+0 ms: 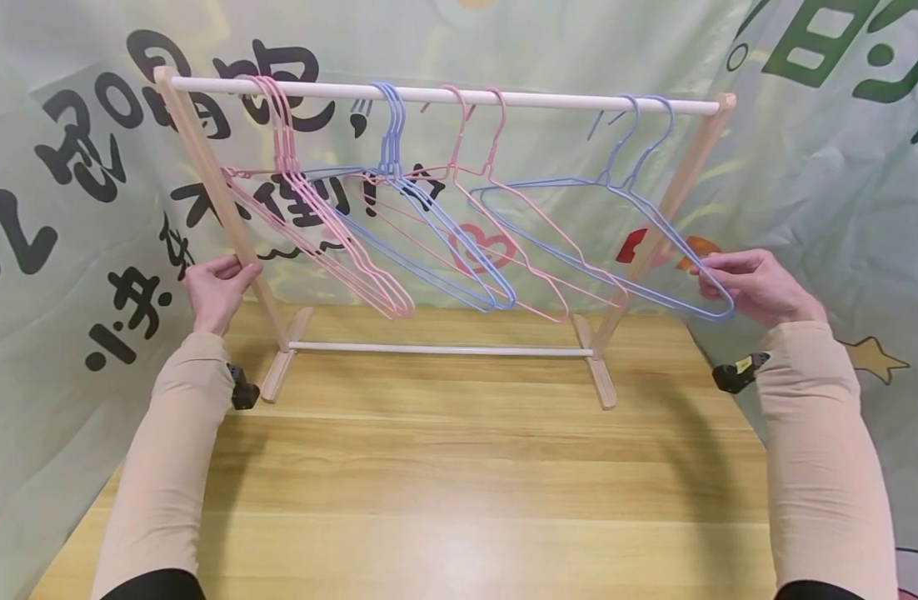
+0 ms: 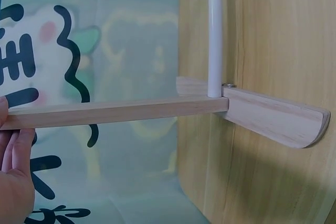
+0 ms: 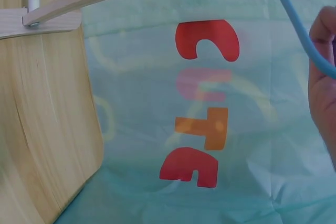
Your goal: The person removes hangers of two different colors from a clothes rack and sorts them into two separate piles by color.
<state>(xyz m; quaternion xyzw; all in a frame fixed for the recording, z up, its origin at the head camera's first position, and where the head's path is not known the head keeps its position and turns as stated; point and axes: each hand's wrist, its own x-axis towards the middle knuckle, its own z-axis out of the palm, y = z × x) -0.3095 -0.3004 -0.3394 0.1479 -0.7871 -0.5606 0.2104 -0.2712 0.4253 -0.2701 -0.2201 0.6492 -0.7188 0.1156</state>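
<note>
A wooden rack stands on the table, its white rail carrying pink and blue wire hangers. My left hand grips the left wooden post; in the left wrist view the fingers lie against the same post. At the right end, my right hand pinches the outer corner of a blue hanger. In the right wrist view, the blue hanger crosses in front of the right hand, which is partly cut off. Both hooks of the rightmost blue pair stay over the rail.
Several pink hangers bunch at the left, with blue hangers beside them. Two pink hangers hang further right. A white lower bar joins the rack's feet. Printed cloth surrounds the wooden table.
</note>
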